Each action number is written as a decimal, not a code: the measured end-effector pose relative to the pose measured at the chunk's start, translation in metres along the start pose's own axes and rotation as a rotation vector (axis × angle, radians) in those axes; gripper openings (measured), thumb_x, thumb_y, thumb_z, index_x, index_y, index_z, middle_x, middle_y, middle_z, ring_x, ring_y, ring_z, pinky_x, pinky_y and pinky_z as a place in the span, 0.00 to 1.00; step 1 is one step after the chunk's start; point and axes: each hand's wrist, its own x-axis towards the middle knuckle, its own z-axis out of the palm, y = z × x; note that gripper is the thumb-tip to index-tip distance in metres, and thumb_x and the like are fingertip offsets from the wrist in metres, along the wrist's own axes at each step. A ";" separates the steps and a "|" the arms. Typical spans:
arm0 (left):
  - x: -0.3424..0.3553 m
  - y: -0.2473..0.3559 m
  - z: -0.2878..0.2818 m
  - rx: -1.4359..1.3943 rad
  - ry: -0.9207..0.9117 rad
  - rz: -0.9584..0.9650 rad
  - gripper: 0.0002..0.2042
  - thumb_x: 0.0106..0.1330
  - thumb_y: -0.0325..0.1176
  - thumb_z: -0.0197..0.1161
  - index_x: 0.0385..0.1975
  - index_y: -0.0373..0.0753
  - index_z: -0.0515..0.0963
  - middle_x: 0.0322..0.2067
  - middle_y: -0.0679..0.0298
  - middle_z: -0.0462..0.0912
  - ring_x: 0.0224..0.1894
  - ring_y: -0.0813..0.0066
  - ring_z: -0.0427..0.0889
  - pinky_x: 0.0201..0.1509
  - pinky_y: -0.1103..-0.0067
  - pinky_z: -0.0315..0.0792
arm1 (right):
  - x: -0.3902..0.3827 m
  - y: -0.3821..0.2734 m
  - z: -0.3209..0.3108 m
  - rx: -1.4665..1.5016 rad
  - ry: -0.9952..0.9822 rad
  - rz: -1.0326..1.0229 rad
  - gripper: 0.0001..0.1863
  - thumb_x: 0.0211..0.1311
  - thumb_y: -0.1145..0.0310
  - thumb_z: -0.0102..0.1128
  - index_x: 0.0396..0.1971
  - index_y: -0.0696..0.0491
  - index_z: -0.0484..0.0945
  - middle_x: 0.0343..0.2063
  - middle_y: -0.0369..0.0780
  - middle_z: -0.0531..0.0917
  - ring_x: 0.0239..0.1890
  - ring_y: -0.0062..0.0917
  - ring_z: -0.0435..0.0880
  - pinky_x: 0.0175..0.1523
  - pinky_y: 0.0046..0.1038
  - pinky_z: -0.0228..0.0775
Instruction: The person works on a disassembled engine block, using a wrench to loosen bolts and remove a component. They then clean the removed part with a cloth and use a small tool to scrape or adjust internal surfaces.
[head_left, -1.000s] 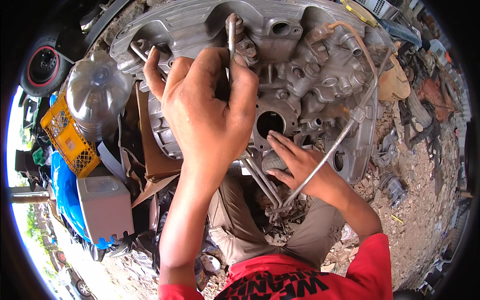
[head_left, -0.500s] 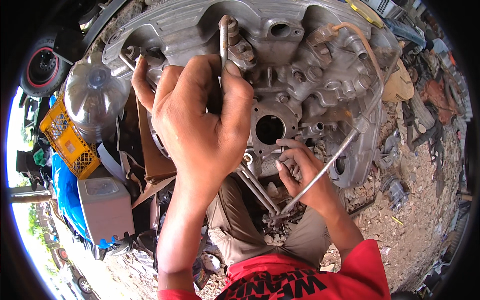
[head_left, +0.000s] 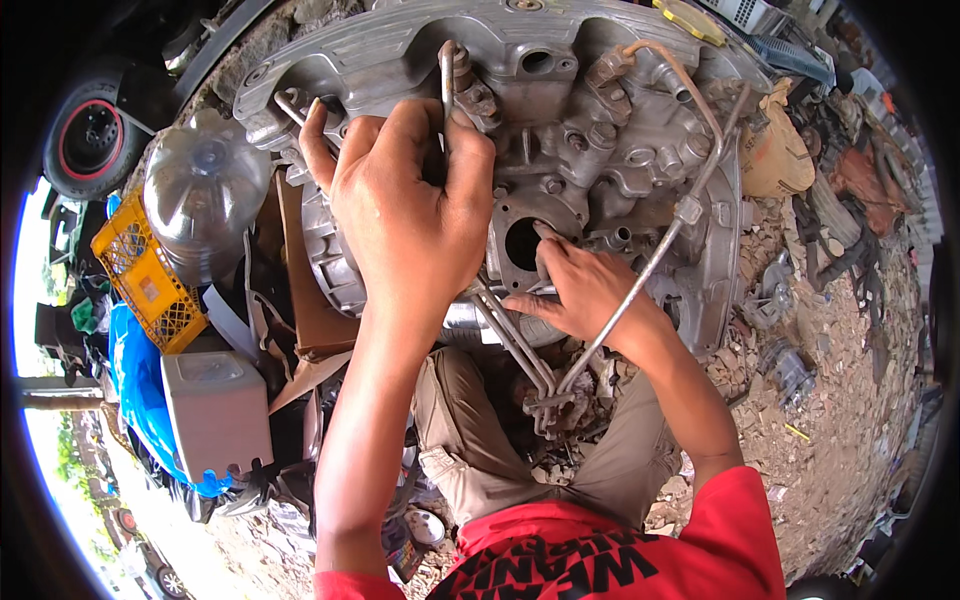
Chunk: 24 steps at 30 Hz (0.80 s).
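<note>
A large grey metal engine (head_left: 620,100) fills the upper middle. My left hand (head_left: 415,220) is closed around a bent thin metal pipe (head_left: 447,85), thumb on one side and fingers on the other. The pipe's upper end meets a fitting on the engine. Lower down, my right hand (head_left: 590,290) rests at a flange (head_left: 515,272) with a round dark hole. One fingertip reaches the hole's right edge, and the thumb stretches left below it. Nothing shows in that hand. A longer metal pipe (head_left: 640,285) crosses over it, joining several pipes (head_left: 515,345) between my knees.
On the left stand a clear plastic bottle (head_left: 205,190), a yellow crate (head_left: 150,275), a pale plastic container (head_left: 220,410) and brown cardboard (head_left: 315,315). A wheel (head_left: 92,138) lies beyond. Rubble ground (head_left: 840,430) spreads right, with a yellow object (head_left: 690,20) behind the engine.
My right hand has moved left and up to the round hole, its thumb now stretched out. The left hand keeps its grip on the pipe. The whole view has shifted slightly.
</note>
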 end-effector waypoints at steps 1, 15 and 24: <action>0.001 0.001 -0.001 -0.004 0.004 -0.005 0.10 0.62 0.35 0.62 0.23 0.35 0.78 0.16 0.61 0.75 0.28 0.61 0.75 0.71 0.59 0.51 | 0.004 -0.005 -0.004 -0.040 -0.050 0.016 0.34 0.65 0.40 0.57 0.36 0.63 0.72 0.42 0.58 0.83 0.38 0.51 0.85 0.40 0.44 0.80; -0.001 -0.006 0.003 -0.008 0.040 0.021 0.12 0.63 0.37 0.61 0.27 0.34 0.81 0.14 0.60 0.74 0.29 0.60 0.78 0.72 0.58 0.51 | 0.017 -0.011 0.015 -0.199 -0.084 -0.017 0.40 0.65 0.34 0.50 0.40 0.66 0.75 0.24 0.54 0.84 0.31 0.49 0.87 0.39 0.45 0.79; -0.001 -0.004 0.001 0.008 0.016 -0.004 0.12 0.63 0.38 0.60 0.27 0.34 0.81 0.15 0.60 0.75 0.30 0.60 0.79 0.73 0.58 0.51 | 0.013 -0.015 0.022 -0.171 -0.052 0.001 0.36 0.67 0.38 0.51 0.34 0.66 0.76 0.26 0.57 0.83 0.34 0.52 0.86 0.41 0.47 0.79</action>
